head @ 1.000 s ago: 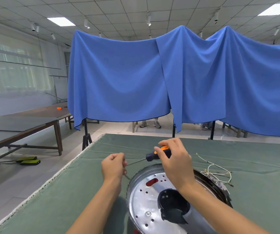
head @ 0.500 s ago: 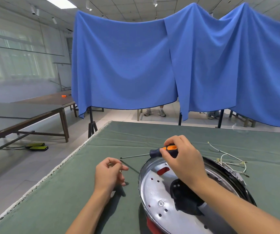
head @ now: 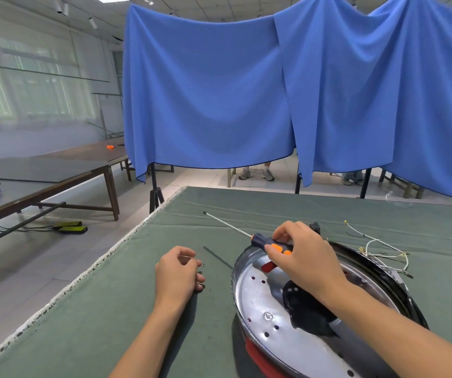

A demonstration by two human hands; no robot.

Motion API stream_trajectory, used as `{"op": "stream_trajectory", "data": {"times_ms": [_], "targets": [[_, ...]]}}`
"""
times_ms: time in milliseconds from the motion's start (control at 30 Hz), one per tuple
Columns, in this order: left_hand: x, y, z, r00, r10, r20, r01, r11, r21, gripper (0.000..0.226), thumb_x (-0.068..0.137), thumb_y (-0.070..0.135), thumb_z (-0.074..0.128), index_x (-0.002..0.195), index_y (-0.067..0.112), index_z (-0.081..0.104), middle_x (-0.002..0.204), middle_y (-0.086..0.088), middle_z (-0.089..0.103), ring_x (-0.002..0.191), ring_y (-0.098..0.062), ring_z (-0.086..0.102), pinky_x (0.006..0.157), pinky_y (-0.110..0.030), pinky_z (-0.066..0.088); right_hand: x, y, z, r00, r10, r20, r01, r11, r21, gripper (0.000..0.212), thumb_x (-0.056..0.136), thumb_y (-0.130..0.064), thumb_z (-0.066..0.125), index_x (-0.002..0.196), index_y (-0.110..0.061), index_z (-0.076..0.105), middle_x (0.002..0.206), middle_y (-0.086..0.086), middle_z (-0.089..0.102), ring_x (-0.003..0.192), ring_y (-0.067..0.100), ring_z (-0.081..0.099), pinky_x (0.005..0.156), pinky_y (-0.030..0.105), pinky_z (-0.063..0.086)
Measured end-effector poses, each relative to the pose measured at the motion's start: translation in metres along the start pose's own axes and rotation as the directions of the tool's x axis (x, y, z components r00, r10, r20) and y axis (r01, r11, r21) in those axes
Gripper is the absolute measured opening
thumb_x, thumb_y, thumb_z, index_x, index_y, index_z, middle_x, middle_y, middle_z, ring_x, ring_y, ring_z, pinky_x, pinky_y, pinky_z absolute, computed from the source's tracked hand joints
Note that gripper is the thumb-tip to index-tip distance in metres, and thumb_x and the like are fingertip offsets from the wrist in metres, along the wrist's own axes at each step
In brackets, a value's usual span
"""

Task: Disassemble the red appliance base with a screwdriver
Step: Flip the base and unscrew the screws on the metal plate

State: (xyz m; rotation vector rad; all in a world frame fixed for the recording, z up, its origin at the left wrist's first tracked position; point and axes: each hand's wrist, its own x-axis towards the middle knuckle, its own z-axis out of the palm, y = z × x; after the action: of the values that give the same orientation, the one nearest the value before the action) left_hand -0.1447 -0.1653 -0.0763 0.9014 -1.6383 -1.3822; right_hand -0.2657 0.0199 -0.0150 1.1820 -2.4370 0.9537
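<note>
The red appliance base lies upside down at the lower right, its silver perforated plate facing up around a black centre part. Above its far rim, my right hand grips the dark blue and orange handle of the screwdriver. The thin shaft points up and left over the cloth, with the tip in the air. My left hand rests on the cloth left of the base, its fingers curled and pinching a tiny screw at the fingertips.
The green cloth table has a frayed left edge that drops to the floor. Loose white wires trail from the base's far right side. Blue curtains hang behind the table, and wooden tables stand at the left.
My left hand came down from the screwdriver tip to the cloth. My right hand swung the screwdriver so that its shaft points farther away. The view tilted down.
</note>
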Motion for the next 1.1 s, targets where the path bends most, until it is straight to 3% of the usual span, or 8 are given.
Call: {"op": "stream_trajectory", "data": {"times_ms": [133, 400, 533, 600, 733, 833, 967, 1100], "targets": [[0.003, -0.003, -0.002, 1.0, 0.024, -0.015, -0.023, 0.997, 0.074, 0.025, 0.089, -0.005, 0.041, 0.093, 0.007, 0.063, 0.075, -0.015, 0.063, 0.043, -0.021, 0.052, 0.04, -0.029, 0.048, -0.003, 0.001, 0.002, 0.998, 0.019, 0.055, -0.02, 0.999, 0.025, 0.016, 0.084, -0.038, 0.063, 0.089, -0.027, 0.053, 0.087, -0.012, 0.055, 0.083, 0.012, 0.056, 0.067, 0.027, 0.045], [0.001, -0.002, 0.002, 1.0, 0.007, -0.024, -0.007, 1.0, -0.021, 0.017, 0.088, -0.004, 0.048, 0.081, 0.009, 0.057, 0.076, -0.015, 0.066, 0.048, -0.022, 0.061, 0.042, -0.029, 0.051, -0.003, 0.0, 0.002, 0.997, 0.027, 0.075, -0.029, 0.999, 0.022, 0.015, 0.084, -0.037, 0.061, 0.09, -0.028, 0.051, 0.085, -0.012, 0.052, 0.079, 0.009, 0.054, 0.059, 0.018, 0.039], [0.007, -0.004, 0.0, 0.995, 0.03, -0.1, -0.019, 0.994, 0.107, 0.011, 0.082, 0.001, 0.062, 0.074, 0.008, 0.066, 0.07, -0.01, 0.066, 0.06, -0.024, 0.062, 0.062, -0.038, 0.055, -0.002, 0.0, 0.003, 0.997, 0.029, 0.078, -0.031, 0.999, 0.02, 0.016, 0.083, -0.038, 0.062, 0.089, -0.028, 0.05, 0.085, -0.012, 0.052, 0.078, 0.007, 0.053, 0.057, 0.016, 0.037], [0.009, -0.004, -0.002, 0.989, 0.066, -0.131, -0.035, 0.974, 0.226, 0.013, 0.079, 0.006, 0.069, 0.068, 0.015, 0.067, 0.071, -0.004, 0.067, 0.071, -0.023, 0.063, 0.073, -0.035, 0.052, -0.002, 0.0, 0.004, 0.996, 0.032, 0.078, -0.034, 0.999, 0.023, 0.016, 0.083, -0.038, 0.062, 0.088, -0.028, 0.05, 0.084, -0.012, 0.052, 0.076, 0.007, 0.053, 0.056, 0.016, 0.036], [0.011, -0.005, -0.002, 0.987, 0.074, -0.143, -0.036, 0.966, 0.257, 0.013, 0.079, 0.009, 0.07, 0.069, 0.018, 0.069, 0.07, 0.0, 0.067, 0.075, -0.021, 0.064, 0.07, -0.027, 0.044, -0.002, 0.001, 0.005, 0.996, 0.037, 0.079, -0.039, 0.999, 0.028, 0.016, 0.082, -0.038, 0.062, 0.086, -0.029, 0.048, 0.083, -0.012, 0.052, 0.075, 0.006, 0.052, 0.055, 0.017, 0.037], [0.014, -0.005, 0.001, 0.986, 0.083, -0.142, -0.038, 0.954, 0.297, 0.009, 0.082, 0.009, 0.065, 0.08, 0.012, 0.074, 0.078, -0.005, 0.071, 0.08, -0.024, 0.067, 0.076, -0.029, 0.049, -0.003, 0.0, 0.004, 0.996, 0.036, 0.085, -0.039, 0.999, 0.034, 0.017, 0.083, -0.037, 0.062, 0.085, -0.029, 0.048, 0.083, -0.012, 0.051, 0.072, 0.004, 0.05, 0.053, 0.016, 0.033], [0.015, -0.003, 0.006, 0.984, 0.15, -0.092, -0.086, 0.865, 0.494, 0.017, 0.085, 0.011, 0.058, 0.087, 0.012, 0.074, 0.09, -0.007, 0.072, 0.09, -0.028, 0.064, 0.075, -0.029, 0.046, -0.004, -0.001, 0.003, 0.995, 0.037, 0.091, -0.04, 0.999, 0.036, 0.017, 0.084, -0.036, 0.062, 0.086, -0.03, 0.047, 0.083, -0.013, 0.05, 0.07, 0.002, 0.049, 0.052, 0.014, 0.031], [0.015, -0.003, 0.011, 0.989, 0.146, -0.005, -0.099, 0.695, 0.712, 0.016, 0.086, 0.022, 0.058, 0.086, 0.021, 0.073, 0.101, -0.002, 0.067, 0.095, -0.029, 0.061, 0.07, -0.028, 0.04, -0.005, -0.002, 0.004, 0.995, 0.029, 0.097, -0.032, 0.999, 0.034, 0.018, 0.085, -0.038, 0.062, 0.087, -0.031, 0.045, 0.083, -0.015, 0.049, 0.07, -0.001, 0.048, 0.048, 0.011, 0.031]]}}
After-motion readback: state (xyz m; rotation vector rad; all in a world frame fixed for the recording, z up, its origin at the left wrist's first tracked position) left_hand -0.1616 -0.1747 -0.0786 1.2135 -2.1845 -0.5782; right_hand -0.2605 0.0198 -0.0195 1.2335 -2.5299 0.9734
